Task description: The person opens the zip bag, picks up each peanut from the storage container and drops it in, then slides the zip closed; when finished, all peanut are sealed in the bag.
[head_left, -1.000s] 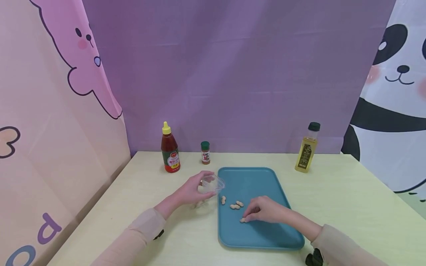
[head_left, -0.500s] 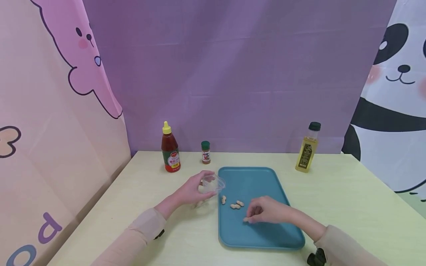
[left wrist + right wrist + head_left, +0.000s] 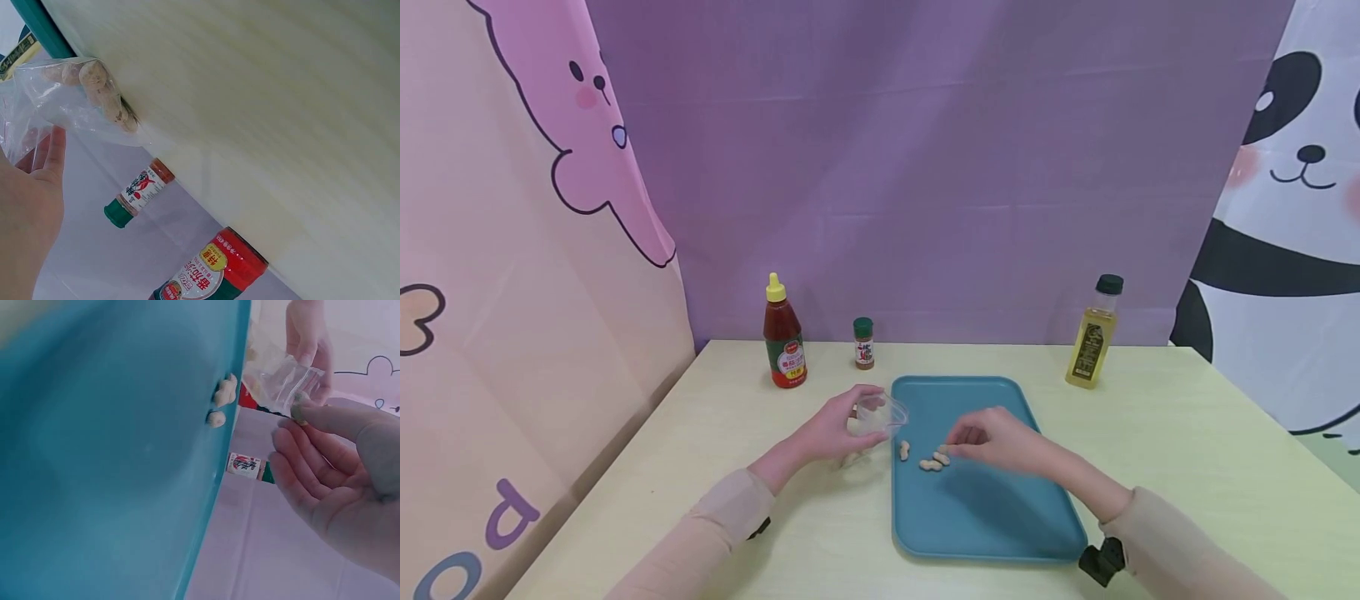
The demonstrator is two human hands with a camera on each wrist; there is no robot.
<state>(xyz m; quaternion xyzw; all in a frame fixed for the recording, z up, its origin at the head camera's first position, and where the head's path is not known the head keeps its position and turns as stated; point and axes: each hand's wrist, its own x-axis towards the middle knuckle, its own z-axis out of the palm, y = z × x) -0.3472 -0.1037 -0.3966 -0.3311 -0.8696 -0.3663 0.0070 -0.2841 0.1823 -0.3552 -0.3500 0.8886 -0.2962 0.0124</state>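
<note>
My left hand (image 3: 833,428) holds a clear plastic zip bag (image 3: 882,415) by its mouth, just left of the blue tray (image 3: 977,533). Several peanuts (image 3: 94,76) lie in the bottom of the bag, as the left wrist view shows. Above the tray, my right hand (image 3: 1000,440) pinches a peanut (image 3: 300,414) between thumb and forefinger, mostly covered by the fingertips. Below and beside those fingertips, two peanuts (image 3: 931,465) lie close together on the tray. Another peanut (image 3: 904,451) lies by the tray's left rim.
A ketchup bottle (image 3: 786,350) and a small green-capped seasoning jar (image 3: 863,343) stand at the back left of the table (image 3: 820,533). At the back right is an oil bottle (image 3: 1092,337). Behind the table hangs a purple cloth (image 3: 925,183).
My right hand has picked a peanut off the tray and moved up and away from me, towards the bag. The left hand and the bag stay in place.
</note>
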